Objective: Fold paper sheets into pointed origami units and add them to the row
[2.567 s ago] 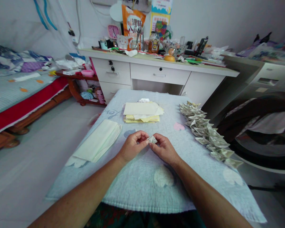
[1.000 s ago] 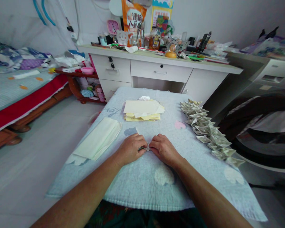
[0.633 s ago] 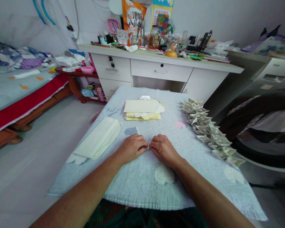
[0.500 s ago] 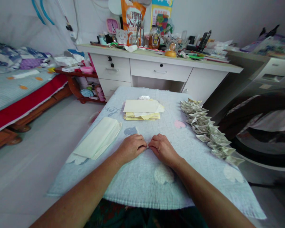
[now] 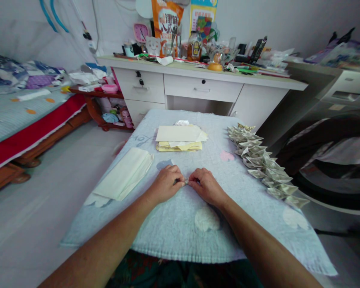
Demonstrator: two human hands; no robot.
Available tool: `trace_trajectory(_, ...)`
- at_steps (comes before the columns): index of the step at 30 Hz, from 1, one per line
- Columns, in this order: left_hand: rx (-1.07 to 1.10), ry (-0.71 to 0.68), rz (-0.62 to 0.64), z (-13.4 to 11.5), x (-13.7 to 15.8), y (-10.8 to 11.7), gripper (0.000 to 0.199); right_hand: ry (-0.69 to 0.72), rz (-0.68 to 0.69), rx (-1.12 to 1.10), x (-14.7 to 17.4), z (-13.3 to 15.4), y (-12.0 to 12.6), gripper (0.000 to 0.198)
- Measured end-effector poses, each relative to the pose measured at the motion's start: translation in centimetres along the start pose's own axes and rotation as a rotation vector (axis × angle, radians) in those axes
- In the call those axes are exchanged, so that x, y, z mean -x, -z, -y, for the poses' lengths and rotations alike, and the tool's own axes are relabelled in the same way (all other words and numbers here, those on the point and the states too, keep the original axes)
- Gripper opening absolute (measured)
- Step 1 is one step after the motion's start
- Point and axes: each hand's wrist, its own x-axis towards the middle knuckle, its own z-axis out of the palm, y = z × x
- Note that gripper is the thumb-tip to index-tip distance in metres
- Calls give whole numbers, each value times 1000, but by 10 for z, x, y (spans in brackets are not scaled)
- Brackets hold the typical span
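Above the middle of the cloth-covered table [image 5: 174, 236], my left hand [image 5: 167, 183] and my right hand [image 5: 206, 185] meet almost tip to tip. Both are closed in a pinch on a small folded piece of paper [image 5: 186, 181], mostly hidden by the fingers. A stack of pale and yellow paper sheets [image 5: 180, 134] lies beyond the hands. Left of my left hand rests a pile of long pale sheets [image 5: 123, 174]. Several folded paper pieces with pointed ends [image 5: 259, 158] stand in nested rows along the table's right side.
A white desk [image 5: 202, 87] crowded with a jar [image 5: 195, 46], a snack bag [image 5: 165, 24] and a pink clock [image 5: 141, 33] stands behind the table. A washing machine [image 5: 345, 100] is close on the right. A bed [image 5: 27, 120] stands on the left.
Both hands keep their pinch on the small paper. The fingers have shifted slightly, with the left fingertips lifted a little. The paper piles and folded pieces stay where they were.
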Motion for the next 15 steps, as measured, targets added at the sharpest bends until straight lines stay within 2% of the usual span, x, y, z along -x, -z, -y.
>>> trace_trajectory(8,18,47,-17,3,0,0,6,-102,54,60,-5,3,-1,12)
trace_trajectory(15,27,65,18,3,-1,2,13,-164,85,108,-10,6,0,13)
